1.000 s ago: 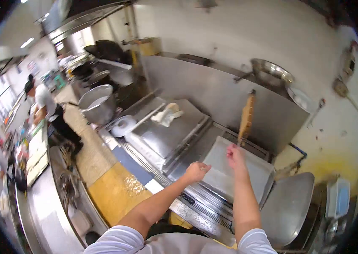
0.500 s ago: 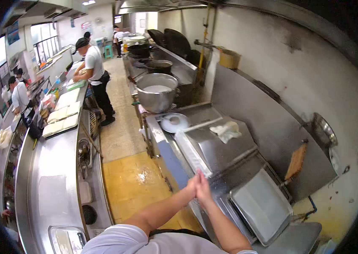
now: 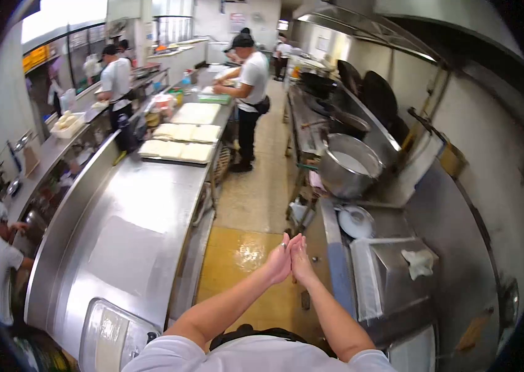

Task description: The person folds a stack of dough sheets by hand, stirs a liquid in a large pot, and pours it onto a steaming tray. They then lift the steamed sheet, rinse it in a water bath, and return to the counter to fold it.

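Observation:
My left hand and my right hand meet palm to palm in front of me, over the aisle. Their fingers are stretched out and point up and away. No object shows between them, though the inner palms are hidden. To their right is the edge of the steel cooking line, with a lidded steel box carrying a crumpled white cloth. A round pale lid lies just beyond that box.
A long steel counter runs along the left, holding trays of pale flat sheets and a clear-rimmed tray. A large pot and woks stand at right. Co-workers work along the counters. The yellow floor looks wet.
My view has swung left, from the cooking line toward the aisle and steel counter. My hands stay together and now sit over the aisle, with their fingers more visibly stretched.

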The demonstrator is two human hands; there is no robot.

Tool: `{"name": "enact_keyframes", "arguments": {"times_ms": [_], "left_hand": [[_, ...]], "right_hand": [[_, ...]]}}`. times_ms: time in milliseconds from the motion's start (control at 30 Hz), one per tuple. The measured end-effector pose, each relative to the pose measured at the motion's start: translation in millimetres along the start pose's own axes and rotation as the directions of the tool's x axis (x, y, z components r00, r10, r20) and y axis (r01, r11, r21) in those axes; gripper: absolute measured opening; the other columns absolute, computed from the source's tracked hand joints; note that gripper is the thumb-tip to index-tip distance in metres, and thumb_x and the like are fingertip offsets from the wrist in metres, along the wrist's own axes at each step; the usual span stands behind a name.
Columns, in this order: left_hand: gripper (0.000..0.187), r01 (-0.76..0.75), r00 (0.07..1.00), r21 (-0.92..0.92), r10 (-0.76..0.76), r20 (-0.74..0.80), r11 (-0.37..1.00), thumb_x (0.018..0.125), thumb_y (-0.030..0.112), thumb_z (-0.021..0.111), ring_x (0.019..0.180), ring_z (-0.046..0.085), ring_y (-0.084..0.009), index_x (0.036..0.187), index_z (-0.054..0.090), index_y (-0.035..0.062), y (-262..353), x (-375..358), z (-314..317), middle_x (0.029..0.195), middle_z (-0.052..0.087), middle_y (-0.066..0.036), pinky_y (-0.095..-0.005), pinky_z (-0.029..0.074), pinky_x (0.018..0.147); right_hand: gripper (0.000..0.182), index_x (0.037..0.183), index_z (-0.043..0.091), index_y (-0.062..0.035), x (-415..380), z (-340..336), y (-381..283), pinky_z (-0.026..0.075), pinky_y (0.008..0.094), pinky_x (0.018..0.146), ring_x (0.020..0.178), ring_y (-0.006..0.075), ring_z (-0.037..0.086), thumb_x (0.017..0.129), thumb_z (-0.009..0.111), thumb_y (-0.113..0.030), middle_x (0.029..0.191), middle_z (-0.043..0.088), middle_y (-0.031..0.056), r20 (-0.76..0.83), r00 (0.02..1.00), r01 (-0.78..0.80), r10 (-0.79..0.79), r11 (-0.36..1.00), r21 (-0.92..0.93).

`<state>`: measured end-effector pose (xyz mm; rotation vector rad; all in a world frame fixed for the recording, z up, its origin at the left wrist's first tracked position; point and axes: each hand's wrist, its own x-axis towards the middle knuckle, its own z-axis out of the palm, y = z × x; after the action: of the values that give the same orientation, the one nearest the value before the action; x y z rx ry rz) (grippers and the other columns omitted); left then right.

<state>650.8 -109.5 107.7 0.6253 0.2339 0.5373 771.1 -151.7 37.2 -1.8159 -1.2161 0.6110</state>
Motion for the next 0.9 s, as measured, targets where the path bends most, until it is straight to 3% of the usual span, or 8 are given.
{"name": "enact_keyframes", "arguments": {"times_ms": [67,200,233,433,633,733,833,900], "left_hand": [[0.068,0.053,0.978,0.112,-0.030,-0.205,0.992,0.107,0.054,0.039,0.139,0.045,-0.0223,0.156,0.037,0.0063,39.1,-29.3,-10.3,0.156,0.044,-0.007,-0.0375,0.037,0.113],[0.051,0.126,0.869,0.433,0.111,-0.482,0.893,0.100,0.028,0.066,0.119,0.059,-0.0168,0.143,0.054,0.0040,59.8,-70.9,-87.4,0.134,0.062,-0.008,-0.0314,0.048,0.097],[0.048,0.131,0.826,0.497,0.183,-0.534,0.858,0.096,0.021,0.073,0.113,0.062,-0.0153,0.139,0.059,0.0036,61.4,-81.4,-107.4,0.127,0.066,-0.008,-0.0301,0.050,0.093],[0.039,0.032,0.539,0.633,0.520,-0.663,0.773,0.086,0.020,0.082,0.087,0.064,-0.0153,0.118,0.070,0.0000,40.0,-125.6,-179.2,0.098,0.071,-0.006,-0.0309,0.052,0.075],[0.048,0.605,0.392,0.528,0.354,-0.849,0.596,0.071,0.035,0.091,0.090,0.070,-0.0246,0.110,0.076,0.0111,70.6,-139.9,-183.7,0.098,0.074,-0.013,-0.0373,0.055,0.079],[0.040,0.577,0.411,0.664,0.534,-0.739,0.475,0.070,0.037,0.087,0.088,0.072,-0.0315,0.103,0.078,0.0151,46.9,-144.0,-220.3,0.096,0.076,-0.014,-0.0393,0.057,0.080],[0.033,0.725,0.222,0.681,0.902,-0.371,0.102,0.071,0.028,0.083,0.082,0.073,-0.0318,0.100,0.078,0.0129,43.4,-132.8,-205.4,0.080,0.074,-0.013,-0.0420,0.057,0.076],[0.040,0.730,0.203,0.552,0.644,-0.738,0.402,0.072,0.028,0.082,0.097,0.071,-0.0330,0.108,0.076,0.0138,66.0,-127.9,-201.7,0.099,0.074,-0.015,-0.0430,0.056,0.085]], "right_hand": [[0.078,0.160,0.026,0.0001,31.9,31.4,5.3,0.021,0.0416,0.125,0.156,0.0392,0.018,0.108,0.033,-0.058,0.168,0.018,0.0254,-0.002,1.000,-0.001,0.001,1.000,0.005],[0.054,0.137,0.059,0.0031,45.4,53.5,-45.4,0.047,0.0381,0.105,0.125,0.0292,0.061,0.096,0.070,-0.030,0.133,0.064,0.0230,0.080,0.985,-0.152,0.152,0.988,-0.013],[0.025,0.098,0.069,0.0005,53.5,75.2,-30.8,0.055,0.0349,0.078,0.085,0.0209,0.068,0.085,0.079,-0.018,0.092,0.072,0.0115,-0.035,0.998,-0.047,0.051,0.994,0.100],[0.026,0.068,0.045,-0.0087,77.7,149.3,-31.0,0.043,0.0299,0.053,0.059,0.0121,0.049,0.079,0.066,0.001,0.065,0.051,0.0011,0.203,0.979,-0.016,0.002,0.997,0.069],[0.009,0.087,0.068,-0.0008,111.1,226.3,-1.1,0.051,0.0344,0.070,0.073,0.0201,0.063,0.079,0.064,-0.002,0.073,0.066,0.0095,0.448,0.809,0.383,-0.381,0.919,0.090],[0.016,0.092,0.073,-0.0001,133.3,219.7,-25.4,0.053,0.0362,0.073,0.076,0.0241,0.067,0.080,0.067,-0.008,0.076,0.069,0.0138,0.685,0.678,0.280,-0.267,0.955,0.095],[0.020,0.094,0.074,-0.0021,149.8,223.8,-39.8,0.053,0.0411,0.073,0.076,0.0336,0.068,0.079,0.068,-0.013,0.076,0.069,0.0181,0.758,0.595,0.298,-0.266,0.949,0.100],[0.020,0.093,0.074,-0.0028,155.6,229.7,-55.0,0.054,0.0417,0.073,0.075,0.0357,0.068,0.079,0.069,-0.015,0.075,0.068,0.0186,0.757,0.583,0.380,-0.295,0.923,0.067]]}}
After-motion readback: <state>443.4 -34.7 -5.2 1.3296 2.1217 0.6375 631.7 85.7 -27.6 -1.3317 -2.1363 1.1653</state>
